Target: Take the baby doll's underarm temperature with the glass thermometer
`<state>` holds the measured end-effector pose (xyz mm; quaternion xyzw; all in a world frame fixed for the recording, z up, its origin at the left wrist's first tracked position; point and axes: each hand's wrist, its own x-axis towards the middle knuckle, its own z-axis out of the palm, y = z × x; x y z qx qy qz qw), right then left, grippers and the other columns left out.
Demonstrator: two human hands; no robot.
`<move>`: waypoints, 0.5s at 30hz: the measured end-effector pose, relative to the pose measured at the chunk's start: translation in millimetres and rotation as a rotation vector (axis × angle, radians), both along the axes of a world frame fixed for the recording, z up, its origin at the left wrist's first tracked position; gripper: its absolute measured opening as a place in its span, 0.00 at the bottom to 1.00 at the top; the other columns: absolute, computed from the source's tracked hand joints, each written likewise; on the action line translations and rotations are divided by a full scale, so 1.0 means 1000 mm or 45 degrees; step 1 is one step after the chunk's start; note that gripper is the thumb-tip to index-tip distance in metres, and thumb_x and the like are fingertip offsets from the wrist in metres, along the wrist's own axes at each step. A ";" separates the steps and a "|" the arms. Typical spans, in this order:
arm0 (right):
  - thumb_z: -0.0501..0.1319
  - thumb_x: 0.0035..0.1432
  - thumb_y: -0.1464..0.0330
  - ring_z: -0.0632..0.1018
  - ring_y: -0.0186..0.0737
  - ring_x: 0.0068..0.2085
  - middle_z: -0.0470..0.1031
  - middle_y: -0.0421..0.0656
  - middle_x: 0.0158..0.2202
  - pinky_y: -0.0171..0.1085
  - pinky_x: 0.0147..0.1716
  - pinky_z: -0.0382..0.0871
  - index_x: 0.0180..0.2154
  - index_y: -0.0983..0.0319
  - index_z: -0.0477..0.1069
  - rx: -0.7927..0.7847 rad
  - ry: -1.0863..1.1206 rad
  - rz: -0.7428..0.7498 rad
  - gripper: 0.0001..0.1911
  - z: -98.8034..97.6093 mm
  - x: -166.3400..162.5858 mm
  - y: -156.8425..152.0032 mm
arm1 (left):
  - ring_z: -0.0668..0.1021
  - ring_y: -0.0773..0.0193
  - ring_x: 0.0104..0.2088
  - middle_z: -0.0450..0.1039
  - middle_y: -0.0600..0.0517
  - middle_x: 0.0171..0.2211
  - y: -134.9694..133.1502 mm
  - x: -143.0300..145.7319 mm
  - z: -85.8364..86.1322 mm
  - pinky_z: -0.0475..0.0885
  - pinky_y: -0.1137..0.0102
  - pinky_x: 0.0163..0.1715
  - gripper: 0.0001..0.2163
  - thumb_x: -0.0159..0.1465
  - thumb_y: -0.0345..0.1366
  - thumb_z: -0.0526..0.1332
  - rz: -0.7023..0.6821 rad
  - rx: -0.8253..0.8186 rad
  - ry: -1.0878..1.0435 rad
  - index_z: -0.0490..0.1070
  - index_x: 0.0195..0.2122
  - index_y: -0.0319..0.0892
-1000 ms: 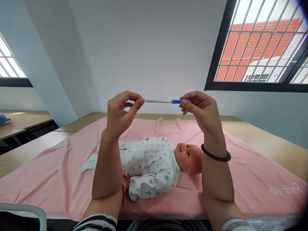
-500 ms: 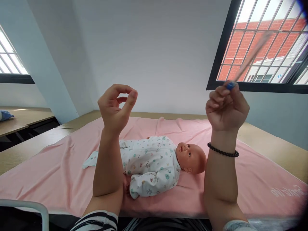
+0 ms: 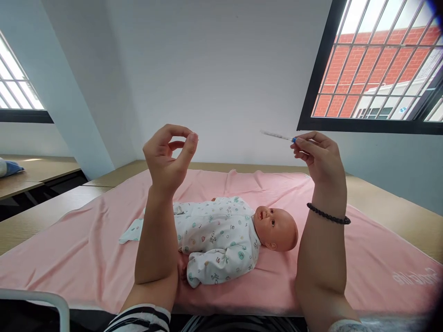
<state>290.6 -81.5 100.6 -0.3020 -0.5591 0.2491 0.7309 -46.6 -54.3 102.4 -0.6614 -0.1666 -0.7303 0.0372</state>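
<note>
Right hand (image 3: pixel 320 154) pinches the thermometer (image 3: pixel 278 135) by its blue end, the thin tube, probably glass, jutting leftward: light, stiff, slippery, breakable, best gripped at that cap. Left hand (image 3: pixel 169 157), well apart, curls loosely, holding nothing. Below both, the doll (image 3: pixel 224 237) lies on a pink blanket (image 3: pixel 69 258).

thermometer (image 3: pixel 277 135) markings unreadable, blanket (image 3: pixel 408 276) lettering blurred

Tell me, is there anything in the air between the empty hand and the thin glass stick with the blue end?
Nothing visible. The left hand is raised and empty, fingers curled. The right hand pinches the thin glass thermometer with the blue end. Between them is only open air against the white wall; the baby doll in printed white clothes lies lower down.
</note>
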 end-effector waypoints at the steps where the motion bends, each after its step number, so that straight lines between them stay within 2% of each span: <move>1: 0.76 0.46 0.62 0.73 0.35 0.28 0.75 0.39 0.27 0.36 0.25 0.71 0.29 0.55 0.76 0.015 0.015 0.024 0.11 0.000 -0.001 0.001 | 0.80 0.64 0.35 0.75 0.55 0.31 0.000 0.000 0.000 0.79 0.64 0.29 0.10 0.66 0.50 0.67 0.005 -0.005 0.000 0.74 0.33 0.53; 4: 0.73 0.49 0.55 0.72 0.37 0.27 0.73 0.39 0.27 0.38 0.24 0.69 0.28 0.52 0.73 0.114 0.082 0.152 0.13 -0.002 -0.006 0.004 | 0.80 0.64 0.35 0.75 0.55 0.32 -0.001 0.001 0.000 0.79 0.64 0.29 0.11 0.66 0.51 0.67 0.011 -0.011 0.015 0.74 0.33 0.52; 8: 0.76 0.48 0.62 0.74 0.36 0.29 0.77 0.41 0.28 0.36 0.27 0.70 0.31 0.56 0.78 0.086 -0.121 -0.034 0.11 -0.004 -0.014 0.009 | 0.80 0.65 0.35 0.74 0.54 0.31 -0.002 0.003 0.000 0.78 0.66 0.29 0.10 0.66 0.48 0.68 -0.026 -0.009 0.018 0.74 0.33 0.50; 12: 0.73 0.51 0.55 0.74 0.35 0.27 0.75 0.38 0.28 0.37 0.27 0.71 0.33 0.55 0.76 0.090 -0.076 0.082 0.14 -0.005 -0.018 0.015 | 0.79 0.66 0.34 0.75 0.54 0.30 -0.002 0.005 0.000 0.77 0.70 0.28 0.07 0.65 0.42 0.69 -0.080 0.014 -0.011 0.76 0.32 0.48; 15: 0.74 0.50 0.58 0.76 0.36 0.30 0.76 0.39 0.28 0.36 0.28 0.72 0.33 0.56 0.77 0.038 -0.158 0.036 0.12 -0.006 -0.019 0.019 | 0.80 0.65 0.36 0.77 0.53 0.32 -0.001 0.004 0.000 0.79 0.70 0.29 0.07 0.64 0.43 0.69 -0.057 -0.035 0.030 0.76 0.34 0.47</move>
